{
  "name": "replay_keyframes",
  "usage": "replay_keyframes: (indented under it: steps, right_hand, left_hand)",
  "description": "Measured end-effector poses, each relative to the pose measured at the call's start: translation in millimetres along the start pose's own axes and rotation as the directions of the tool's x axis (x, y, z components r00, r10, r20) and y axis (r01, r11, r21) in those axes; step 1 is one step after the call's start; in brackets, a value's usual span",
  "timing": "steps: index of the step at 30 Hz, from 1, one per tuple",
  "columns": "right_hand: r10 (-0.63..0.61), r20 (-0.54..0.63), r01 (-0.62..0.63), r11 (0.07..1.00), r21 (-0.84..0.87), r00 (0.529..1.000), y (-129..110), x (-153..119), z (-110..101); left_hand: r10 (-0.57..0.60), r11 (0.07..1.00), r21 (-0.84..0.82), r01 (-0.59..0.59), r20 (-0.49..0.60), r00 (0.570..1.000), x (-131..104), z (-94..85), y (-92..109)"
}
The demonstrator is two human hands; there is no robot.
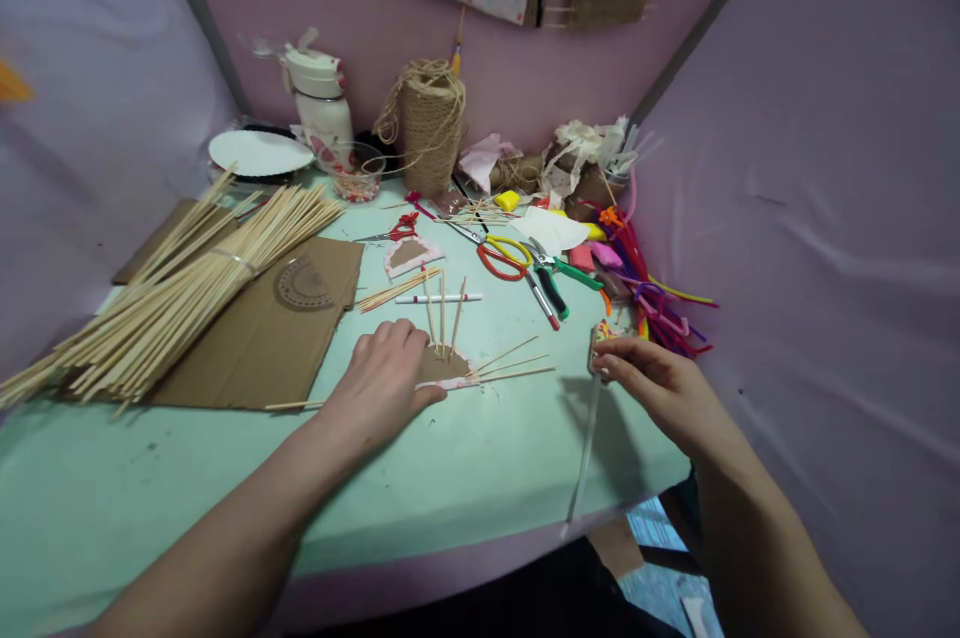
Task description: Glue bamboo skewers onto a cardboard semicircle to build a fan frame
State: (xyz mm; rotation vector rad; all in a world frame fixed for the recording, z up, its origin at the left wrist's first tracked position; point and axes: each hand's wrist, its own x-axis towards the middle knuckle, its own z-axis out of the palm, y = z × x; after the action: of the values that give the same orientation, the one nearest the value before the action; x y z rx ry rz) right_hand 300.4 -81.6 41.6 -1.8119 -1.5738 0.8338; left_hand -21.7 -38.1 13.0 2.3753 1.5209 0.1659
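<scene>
My left hand rests over the left side of a small half-round cardboard piece with a pinkish-white edging. Its fingers curl on the far side and the thumb lies along the near edge, gripping the piece against the table. Several thin wooden sticks fan out from the cardboard, some upward and some to the right. On the right, my right hand pinches what looks like a small, colourfully patterned glue gun. A long translucent glue stick runs from it toward the table's front edge.
Left lies a large bundle of wooden sticks on cardboard, beside a protractor. Scissors, green-handled pruners, a marker and pipe cleaners lie beyond my hands. Behind stand a twine roll and a bottle.
</scene>
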Motion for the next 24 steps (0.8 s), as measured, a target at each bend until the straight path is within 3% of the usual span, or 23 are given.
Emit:
replay_keyframes:
  steps: [9, 12, 17, 22, 24]
  right_hand:
    - [-0.003, -0.214, -0.017, 0.996, -0.090, 0.977, 29.4, -35.4, -11.6]
    - [0.038, -0.282, -0.072, 0.991, -0.111, 0.959, 41.9, -45.0, -19.5]
    - [0.064, -0.327, -0.115, 0.983, -0.141, 0.943, 57.5, -49.5, -24.7]
    - [-0.113, -0.362, 0.012, 0.963, -0.269, 0.925, 75.6, -41.4, -19.7]
    - [-0.223, -0.354, 0.092, 0.932, -0.350, 0.908, 86.4, -36.2, -17.6]
  left_hand:
    - [-0.005, 0.999, -0.033, 0.005, 0.013, 1.000, 1.2, -2.3, -4.1]
    - [-0.027, 0.999, -0.033, 0.027, -0.002, 1.000, 3.6, -14.5, -8.7]
    - [-0.162, 0.986, 0.001, 0.164, -0.132, 0.978, 9.0, -49.0, -12.8]
    - [-0.279, 0.953, 0.012, 0.301, -0.344, 0.897, 20.9, -66.5, -20.0]
    - [-0.327, 0.933, 0.024, 0.360, -0.370, 0.870, 28.7, -66.7, -26.6]
